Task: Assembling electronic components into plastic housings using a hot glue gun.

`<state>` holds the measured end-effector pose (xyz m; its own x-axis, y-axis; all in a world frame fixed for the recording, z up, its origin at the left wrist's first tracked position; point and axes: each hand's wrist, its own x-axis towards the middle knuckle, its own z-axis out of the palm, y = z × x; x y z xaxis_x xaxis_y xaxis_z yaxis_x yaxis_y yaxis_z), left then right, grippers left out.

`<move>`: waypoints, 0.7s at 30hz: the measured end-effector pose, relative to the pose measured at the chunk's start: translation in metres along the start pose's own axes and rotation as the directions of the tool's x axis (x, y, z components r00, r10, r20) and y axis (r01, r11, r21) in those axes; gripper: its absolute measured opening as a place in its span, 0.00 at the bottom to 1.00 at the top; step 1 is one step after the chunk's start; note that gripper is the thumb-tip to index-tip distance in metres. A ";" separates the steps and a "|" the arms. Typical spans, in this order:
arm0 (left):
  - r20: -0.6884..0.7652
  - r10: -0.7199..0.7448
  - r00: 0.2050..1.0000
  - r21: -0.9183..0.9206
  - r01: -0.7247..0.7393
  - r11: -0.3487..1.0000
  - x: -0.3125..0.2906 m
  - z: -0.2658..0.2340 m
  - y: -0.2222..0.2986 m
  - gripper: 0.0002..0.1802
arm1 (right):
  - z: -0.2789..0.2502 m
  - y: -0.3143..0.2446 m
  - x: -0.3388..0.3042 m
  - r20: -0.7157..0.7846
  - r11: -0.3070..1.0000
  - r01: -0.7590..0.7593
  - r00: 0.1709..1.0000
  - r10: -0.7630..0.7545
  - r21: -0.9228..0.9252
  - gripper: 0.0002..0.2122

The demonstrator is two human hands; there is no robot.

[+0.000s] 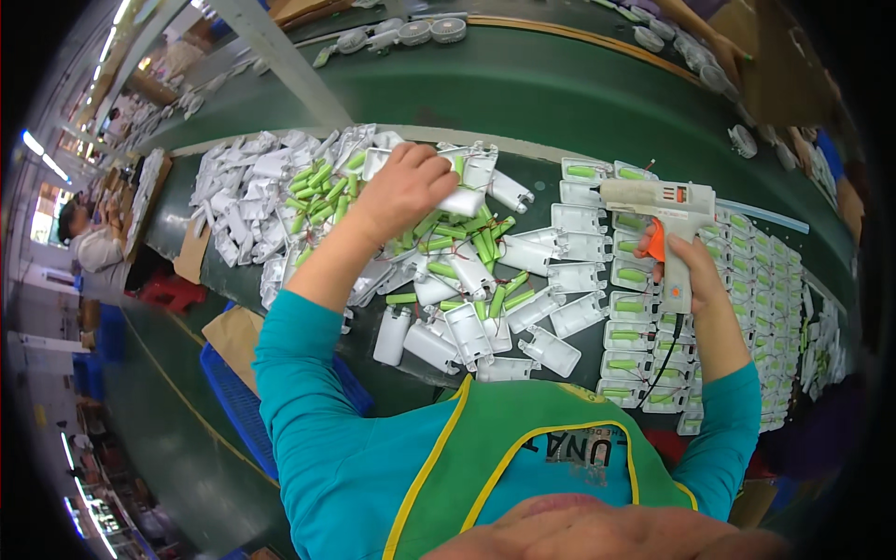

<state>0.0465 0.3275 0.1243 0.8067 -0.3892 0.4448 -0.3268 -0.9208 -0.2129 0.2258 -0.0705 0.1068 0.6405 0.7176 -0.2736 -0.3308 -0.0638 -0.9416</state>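
My right hand (693, 271) is wrapped round the handle of a white hot glue gun (667, 198) with an orange trigger. Its nozzle points left, above rows of white plastic casings (579, 247), many with a green battery cell (634, 276) inside. A clear glue stick (763, 217) sticks out of the gun's back. Over the heap at centre, my left hand (403, 191) has its fingers curled down on a white casing (463, 201); the fingertips are partly hidden. Loose green cells (439, 269) with thin red wires and more white casings (469, 332) lie below that hand.
A large heap of white plastic parts (245, 187) covers the table's left end. Beyond the table runs a green conveyor (523, 89) with small round fans (448, 31) along its far edge. A blue crate (233, 401) stands at lower left. The gun's black cord (665, 359) crosses the casings.
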 end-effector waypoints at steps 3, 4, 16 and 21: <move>-0.129 -0.053 0.990 -0.016 0.052 0.999 -0.017 -0.020 0.014 0.17 | 0.002 0.000 -0.001 0.029 1.000 0.011 1.000 -0.011 0.006 0.18; -0.177 -0.111 0.978 -0.017 0.110 0.994 -0.026 -0.027 0.016 0.18 | 0.003 0.000 -0.003 0.027 1.000 0.011 1.000 -0.011 0.010 0.18; -0.198 -0.967 0.158 -0.275 0.938 0.210 -0.150 -0.034 -0.093 0.29 | 0.009 -0.001 -0.013 0.005 1.000 0.025 1.000 -0.025 -0.002 0.19; -0.277 -0.934 0.226 0.110 0.973 0.203 -0.185 -0.014 -0.125 0.36 | 0.013 -0.002 -0.011 0.034 0.999 0.041 0.999 -0.040 -0.022 0.18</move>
<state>-0.0686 0.5143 0.0804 0.3513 0.7647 0.5403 0.7726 -0.5627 0.2941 0.2104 -0.0695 0.1138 0.6296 0.7424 -0.2289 -0.2888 -0.0498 -0.9561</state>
